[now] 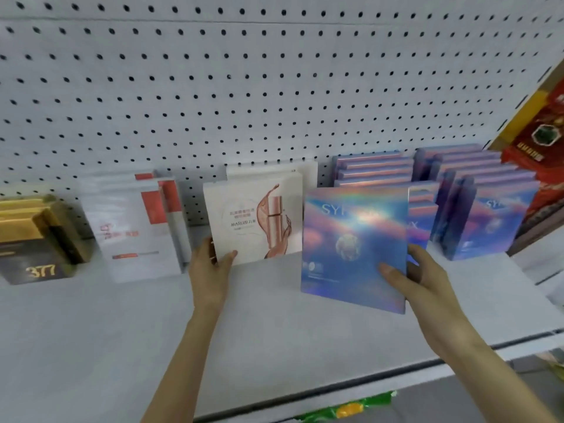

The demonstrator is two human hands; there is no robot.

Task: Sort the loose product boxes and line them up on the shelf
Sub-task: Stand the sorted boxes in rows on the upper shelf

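Right hand (409,279) holds a holographic blue box (351,239); left hand (210,264) grips a white box (244,218).

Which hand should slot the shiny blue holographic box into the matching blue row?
Right. The right hand holds the shiny blue holographic box, with the matching blue row directly behind it. The left hand is pinching the white box with the rose-gold print.
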